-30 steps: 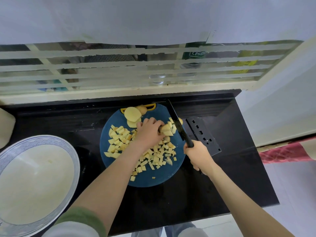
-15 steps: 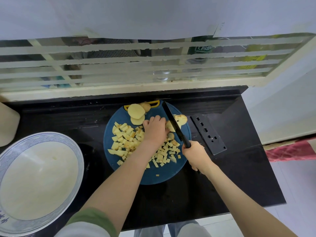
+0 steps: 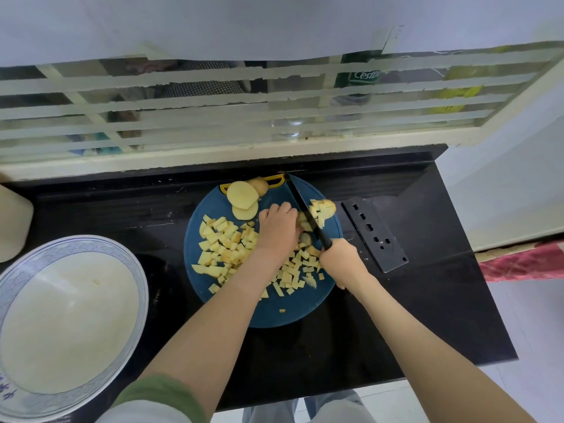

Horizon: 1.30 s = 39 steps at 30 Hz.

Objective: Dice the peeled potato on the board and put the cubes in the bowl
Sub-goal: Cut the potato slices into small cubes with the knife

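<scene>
A round blue cutting board (image 3: 268, 309) lies on the black counter, covered with several yellow potato cubes (image 3: 222, 239). Two round potato slices (image 3: 242, 196) sit at its far edge. My left hand (image 3: 279, 230) is curled over a potato piece beside the blade; that piece is mostly hidden under the fingers. My right hand (image 3: 341, 261) grips the black knife (image 3: 305, 209), whose blade runs up and left across the board. To the right of the blade sits a cut potato chunk (image 3: 322, 210). The white bowl (image 3: 18, 270) with a blue rim stands at the lower left.
A black perforated plate (image 3: 375, 233) lies right of the board. A barred window frame (image 3: 213, 160) runs along the back of the counter. A pale object (image 3: 12, 224) sits at the far left edge. The counter's front edge drops to a tiled floor.
The knife has shifted left across the potato, leaving a cut chunk to the right of the blade. My left hand has stayed on the remaining piece.
</scene>
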### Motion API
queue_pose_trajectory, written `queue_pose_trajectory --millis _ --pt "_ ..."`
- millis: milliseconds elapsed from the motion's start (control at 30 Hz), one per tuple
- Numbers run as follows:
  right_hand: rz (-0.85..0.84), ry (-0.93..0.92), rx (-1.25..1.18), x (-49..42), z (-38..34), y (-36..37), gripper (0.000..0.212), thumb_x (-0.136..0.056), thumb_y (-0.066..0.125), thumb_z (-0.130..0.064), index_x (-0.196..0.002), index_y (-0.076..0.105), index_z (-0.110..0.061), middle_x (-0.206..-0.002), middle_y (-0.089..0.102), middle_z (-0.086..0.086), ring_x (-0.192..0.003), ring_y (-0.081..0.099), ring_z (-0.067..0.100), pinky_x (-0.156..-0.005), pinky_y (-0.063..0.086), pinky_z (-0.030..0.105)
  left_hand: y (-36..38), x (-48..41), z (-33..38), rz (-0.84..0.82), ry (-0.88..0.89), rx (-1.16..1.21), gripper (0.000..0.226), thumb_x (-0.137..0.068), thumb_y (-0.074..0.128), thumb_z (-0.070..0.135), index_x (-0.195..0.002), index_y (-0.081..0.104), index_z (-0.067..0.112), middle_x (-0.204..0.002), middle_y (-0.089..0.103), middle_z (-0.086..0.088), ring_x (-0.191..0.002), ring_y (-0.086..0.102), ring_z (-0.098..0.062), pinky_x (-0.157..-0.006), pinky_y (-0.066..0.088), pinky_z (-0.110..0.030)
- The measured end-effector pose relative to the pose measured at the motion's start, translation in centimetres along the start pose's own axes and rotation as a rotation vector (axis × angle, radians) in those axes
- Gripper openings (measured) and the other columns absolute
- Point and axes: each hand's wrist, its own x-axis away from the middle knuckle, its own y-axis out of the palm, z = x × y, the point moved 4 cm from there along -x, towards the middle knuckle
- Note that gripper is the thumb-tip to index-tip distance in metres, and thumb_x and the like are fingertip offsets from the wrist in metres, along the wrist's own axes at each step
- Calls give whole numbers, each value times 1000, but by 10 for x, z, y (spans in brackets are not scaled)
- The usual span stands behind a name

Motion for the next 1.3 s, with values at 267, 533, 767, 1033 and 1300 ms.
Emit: queue_pose_trajectory --millis 267,533,767,1033,1300 --pt "34 -68 -135 13 1 -6 23 -97 45 -16 -75 49 -12 -69 49 4 -58 43 14 -52 37 26 -5 -3 -10 -41 -145 170 28 -96 50 25 -119 60 16 -119 55 -2 -115 46 -22 -95 26 -35" --pt "12 -82 -136 19 7 -12 21 -99 46 -18 -80 51 -11 -63 45 2 -51 39 13 -48 36 28 -3 0 -10 -17 -199 205 28 -90 58 35 -112 59 18 -111 55 -1 -109 48 -20 -91 28 -36" --pt "-17 -76 -51 16 7 -5 21 -98 46 -18 -78 52 -12 -66 50 3 -55 45 14 -52 40 27 -1 0 -7 -10 -179 133 29 -92 57 31 -115 58 13 -117 53 -4 -112 46 -23 -92 28 -35" --pt "-8 -32 75 4 11 -3 21 -95 45 -12 -76 53 -13 -74 57 6 -64 54 19 -52 42 25 3 -3 -6 -25 -158 116 27 -93 56 27 -115 59 11 -118 53 -5 -113 45 -22 -93 28 -34" --pt "-15 9 42 -6 -5 -2 22 -94 41 -9 -74 49 -13 -72 54 7 -59 51 20 -45 38 25 2 -6 -7 -77 -79 146 24 -94 56 25 -113 61 12 -116 52 -3 -112 43 -21 -91 25 -32"
